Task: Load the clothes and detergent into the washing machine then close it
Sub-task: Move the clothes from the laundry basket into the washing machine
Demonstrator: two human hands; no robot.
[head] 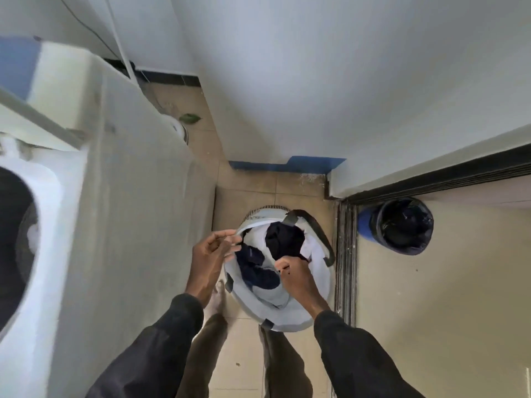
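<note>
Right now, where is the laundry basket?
The laundry basket stands on the tiled floor at lower centre of the head view, right of the washing machine and left of the black bin.

Walls are painted plain white, floor's laid in tan tiles. A blue strip is seen along the wall's foot, a leaf by the back corner, a bin past the black track.
</note>
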